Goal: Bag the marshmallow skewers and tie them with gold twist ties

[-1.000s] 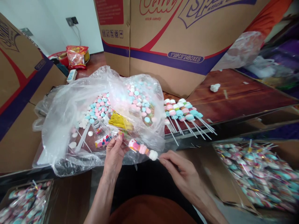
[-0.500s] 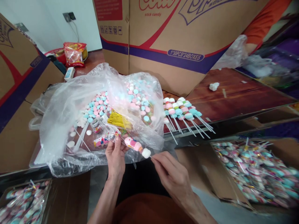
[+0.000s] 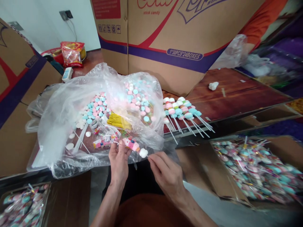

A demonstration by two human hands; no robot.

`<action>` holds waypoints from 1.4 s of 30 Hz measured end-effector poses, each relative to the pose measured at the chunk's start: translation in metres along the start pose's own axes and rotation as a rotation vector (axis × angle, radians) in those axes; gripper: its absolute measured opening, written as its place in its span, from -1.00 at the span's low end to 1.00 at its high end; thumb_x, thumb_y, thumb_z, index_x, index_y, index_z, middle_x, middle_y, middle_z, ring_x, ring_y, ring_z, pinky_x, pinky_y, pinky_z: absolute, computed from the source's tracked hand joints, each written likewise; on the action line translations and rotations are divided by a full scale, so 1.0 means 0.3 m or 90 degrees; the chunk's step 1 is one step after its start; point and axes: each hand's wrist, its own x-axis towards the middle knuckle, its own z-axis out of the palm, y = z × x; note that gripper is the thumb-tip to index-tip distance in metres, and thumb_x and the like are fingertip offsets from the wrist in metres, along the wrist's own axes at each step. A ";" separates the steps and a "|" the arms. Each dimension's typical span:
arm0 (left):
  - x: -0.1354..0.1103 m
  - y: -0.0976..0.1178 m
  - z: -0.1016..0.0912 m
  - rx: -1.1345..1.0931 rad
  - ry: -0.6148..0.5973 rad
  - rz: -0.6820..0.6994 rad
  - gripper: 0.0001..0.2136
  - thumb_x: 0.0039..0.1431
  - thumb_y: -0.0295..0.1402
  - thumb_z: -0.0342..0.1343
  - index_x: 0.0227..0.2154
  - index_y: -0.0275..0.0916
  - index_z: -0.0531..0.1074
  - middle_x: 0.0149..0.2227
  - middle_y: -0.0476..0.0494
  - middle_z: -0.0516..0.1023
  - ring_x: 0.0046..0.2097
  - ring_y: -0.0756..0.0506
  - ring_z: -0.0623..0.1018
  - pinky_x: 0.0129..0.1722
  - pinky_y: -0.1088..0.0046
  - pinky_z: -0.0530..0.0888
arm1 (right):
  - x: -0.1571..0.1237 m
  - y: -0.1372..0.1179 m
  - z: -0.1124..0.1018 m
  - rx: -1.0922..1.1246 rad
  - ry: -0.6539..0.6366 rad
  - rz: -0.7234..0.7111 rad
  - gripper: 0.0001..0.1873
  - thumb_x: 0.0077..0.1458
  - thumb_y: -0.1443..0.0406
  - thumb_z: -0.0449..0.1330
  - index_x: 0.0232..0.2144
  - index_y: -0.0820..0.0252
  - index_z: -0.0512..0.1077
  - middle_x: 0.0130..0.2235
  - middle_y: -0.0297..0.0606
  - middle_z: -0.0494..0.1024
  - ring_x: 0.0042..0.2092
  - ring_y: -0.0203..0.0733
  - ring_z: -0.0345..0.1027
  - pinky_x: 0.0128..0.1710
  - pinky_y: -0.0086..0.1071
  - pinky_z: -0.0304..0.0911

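My left hand (image 3: 119, 160) pinches a small clear printed wrapper (image 3: 106, 141) at the front edge of the big plastic bag (image 3: 61, 116). My right hand (image 3: 165, 171) pinches the white stick of a marshmallow skewer (image 3: 137, 148), whose pink and white pieces sit partly inside the wrapper's mouth. The two hands are close together, just above my lap. Loose pink, blue and white marshmallows (image 3: 99, 107) lie in the bag, with a bundle of gold twist ties (image 3: 117, 121) beside them.
A row of finished skewers (image 3: 183, 113) lies on the wooden table (image 3: 236, 94). Big stick-candy cartons (image 3: 170, 37) stand behind and at the left. Boxes of wrapped skewers sit at lower right (image 3: 251, 170) and lower left (image 3: 21, 205).
The right hand has pushed the skewer to the left, deeper into the wrapper held by the left hand; fewer marshmallow pieces show outside it. The view shifted slightly.
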 end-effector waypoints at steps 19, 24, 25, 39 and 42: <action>0.000 -0.043 0.006 -0.044 -0.007 -0.004 -0.68 0.04 -0.15 0.40 -0.24 -0.21 0.49 -0.16 -0.18 0.67 -0.14 -0.16 0.67 -0.24 0.43 0.52 | 0.002 -0.031 0.028 0.496 -0.201 0.547 -0.73 0.18 0.19 0.19 -0.51 0.21 0.44 -0.53 -0.38 0.35 -0.53 -0.35 0.13 -0.56 -0.47 0.04; 0.005 -0.024 0.008 -0.008 0.004 -0.013 -0.69 0.00 -0.21 0.43 -0.27 -0.24 0.51 -0.24 -0.16 0.66 -0.22 -0.07 0.64 -0.34 0.55 0.46 | 0.000 -0.035 0.044 0.124 -0.074 0.145 -0.68 0.33 0.40 0.02 -0.43 0.19 0.46 -0.48 -0.29 0.37 -0.46 -0.28 0.24 -0.43 -0.40 0.16; 0.009 -0.019 0.007 -0.011 0.002 -0.020 -0.69 -0.01 -0.21 0.43 -0.27 -0.24 0.51 -0.24 -0.16 0.66 -0.22 -0.08 0.64 -0.35 0.55 0.46 | -0.002 -0.036 0.042 0.070 -0.073 0.087 -0.68 0.34 0.42 0.01 -0.42 0.19 0.46 -0.48 -0.29 0.37 -0.47 -0.27 0.23 -0.44 -0.39 0.15; -0.005 -0.028 -0.010 -0.010 -0.044 -0.055 -0.75 0.03 -0.19 0.41 -0.35 -0.23 0.54 -0.30 -0.12 0.64 -0.16 -0.10 0.65 -0.13 0.43 0.50 | -0.009 -0.022 0.106 0.184 -0.026 0.166 -0.74 0.33 0.40 0.04 -0.37 0.18 0.47 -0.44 -0.27 0.43 -0.41 -0.25 0.31 -0.39 -0.40 0.25; 0.011 0.001 -0.028 -0.007 -0.086 -0.087 -0.70 0.03 -0.15 0.40 -0.28 -0.23 0.56 -0.25 -0.18 0.66 -0.08 -0.18 0.65 -0.11 0.36 0.51 | 0.004 -0.004 0.091 0.338 -0.097 0.287 -0.77 0.30 0.35 0.10 -0.40 0.18 0.49 -0.45 -0.33 0.43 -0.39 -0.26 0.32 -0.37 -0.42 0.25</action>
